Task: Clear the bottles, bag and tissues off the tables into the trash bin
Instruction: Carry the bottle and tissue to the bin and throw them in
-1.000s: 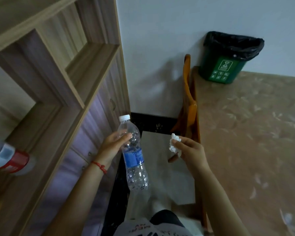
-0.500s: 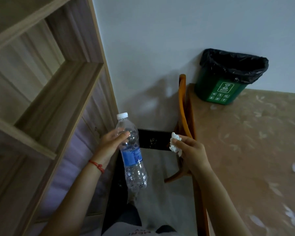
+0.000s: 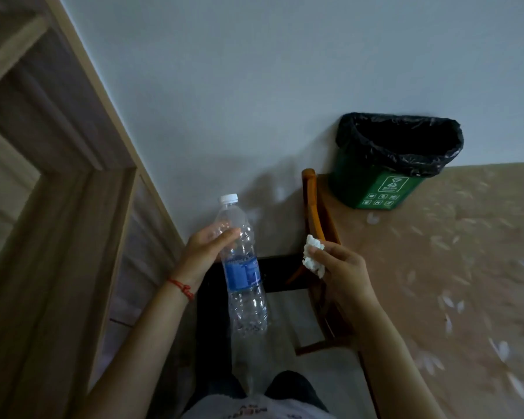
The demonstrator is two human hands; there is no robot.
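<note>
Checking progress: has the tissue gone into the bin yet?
No, the right hand holds the tissue short of the bin.

Bare forearms, red string bracelet (image 3: 182, 289) on left wrist, pale printed shirt (image 3: 254, 408), dark trousers (image 3: 288, 385).

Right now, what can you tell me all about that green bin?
The trash bin is small, green and looks like plastic, with white recycling-style symbols printed on its front. A black bag liner is folded over its rim, and its mouth is open and dark inside. It stands upright on the beige patterned table, in the corner against the white wall. Neither hand touches it.
</note>
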